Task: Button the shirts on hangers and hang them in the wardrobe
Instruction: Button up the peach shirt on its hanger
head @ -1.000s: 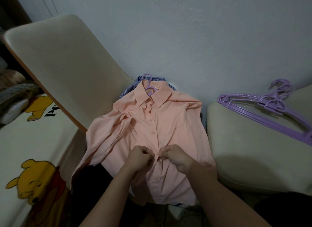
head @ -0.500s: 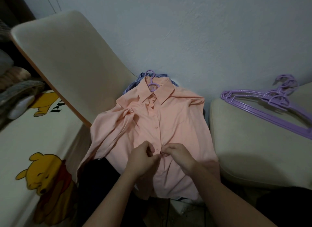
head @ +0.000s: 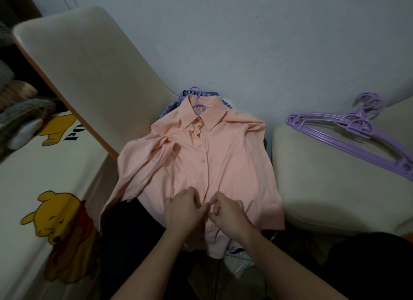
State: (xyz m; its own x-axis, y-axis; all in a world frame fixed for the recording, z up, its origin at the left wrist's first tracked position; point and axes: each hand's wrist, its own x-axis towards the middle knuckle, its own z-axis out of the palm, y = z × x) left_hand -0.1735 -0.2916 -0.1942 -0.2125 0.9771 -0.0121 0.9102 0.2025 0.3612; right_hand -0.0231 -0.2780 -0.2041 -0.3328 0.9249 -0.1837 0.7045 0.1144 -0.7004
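At far left a cream sheet (head: 26, 188) printed with yellow bears covers a bed. Beside it the pale back of a chair (head: 89, 76) slants up toward the wall (head: 245, 43). Right of that back, a peach shirt (head: 225, 161) lies front up, collar toward the wall, with one sleeve folded across its left side. The hook of a purple hanger (head: 196, 98) sticks out of the collar. A blue checked shirt (head: 170, 108) peeks from under the collar.

At the lower front of the shirt the two hands meet at the button strip. The left hand (head: 183, 212) has its grip clamped on the cloth just left of the strip. The right hand (head: 228, 215) touches it, its grip pinched on the strip's edge. Buttons show in a row above them.

Further right, a cream seat (head: 335, 194) carries a stack of purple hangers (head: 357, 130), well apart from the shirt.
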